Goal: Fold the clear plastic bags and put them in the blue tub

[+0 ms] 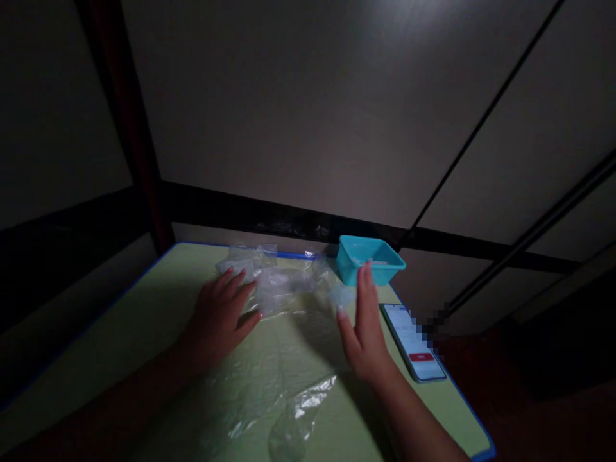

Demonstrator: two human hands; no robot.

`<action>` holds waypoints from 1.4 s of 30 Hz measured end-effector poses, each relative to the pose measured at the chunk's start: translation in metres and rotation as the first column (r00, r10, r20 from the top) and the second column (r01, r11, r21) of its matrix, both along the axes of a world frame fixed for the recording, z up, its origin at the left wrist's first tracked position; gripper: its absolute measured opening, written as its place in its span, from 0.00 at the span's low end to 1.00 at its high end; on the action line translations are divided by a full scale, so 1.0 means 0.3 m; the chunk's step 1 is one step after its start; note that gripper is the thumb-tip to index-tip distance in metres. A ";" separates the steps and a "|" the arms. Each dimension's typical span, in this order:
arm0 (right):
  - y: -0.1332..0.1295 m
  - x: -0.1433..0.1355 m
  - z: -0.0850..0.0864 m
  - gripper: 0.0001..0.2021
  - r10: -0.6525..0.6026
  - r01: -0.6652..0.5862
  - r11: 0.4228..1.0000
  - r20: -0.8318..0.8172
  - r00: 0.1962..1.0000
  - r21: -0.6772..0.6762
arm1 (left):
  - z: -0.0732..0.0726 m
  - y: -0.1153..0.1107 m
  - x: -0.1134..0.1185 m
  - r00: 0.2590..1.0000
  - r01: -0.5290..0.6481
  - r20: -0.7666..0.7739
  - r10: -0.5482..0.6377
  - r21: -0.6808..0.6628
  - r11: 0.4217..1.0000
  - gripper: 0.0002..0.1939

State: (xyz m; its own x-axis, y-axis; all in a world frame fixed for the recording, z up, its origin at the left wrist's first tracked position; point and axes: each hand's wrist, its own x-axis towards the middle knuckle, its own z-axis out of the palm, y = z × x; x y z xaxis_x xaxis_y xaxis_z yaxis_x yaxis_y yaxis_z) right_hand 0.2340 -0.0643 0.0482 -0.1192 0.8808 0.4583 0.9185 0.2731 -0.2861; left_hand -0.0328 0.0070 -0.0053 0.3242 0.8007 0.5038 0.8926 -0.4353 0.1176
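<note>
The left hand [216, 321] is spread wide at the bags' left end; contact is unclear. The right hand [369, 346] is open, below the tub [369, 274]. Between and beyond them, the bags [283, 287] stretch left to right at the table's [158, 308] far side, clear and crumpled, nearer the left.

Dim light falls on grey wall panels [308, 115] behind a blue-edged green table [158, 301].

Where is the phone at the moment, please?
In the head view, the phone lies along the table's right edge, just right of the right hand and nearer than the turquoise basket.
</note>
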 end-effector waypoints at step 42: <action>0.016 -0.119 -0.104 0.34 0.385 -0.291 0.830 0.112 0.916 -0.476 | 0.111 -0.073 0.040 0.904 0.360 0.334 -0.265 -0.267 0.894 0.03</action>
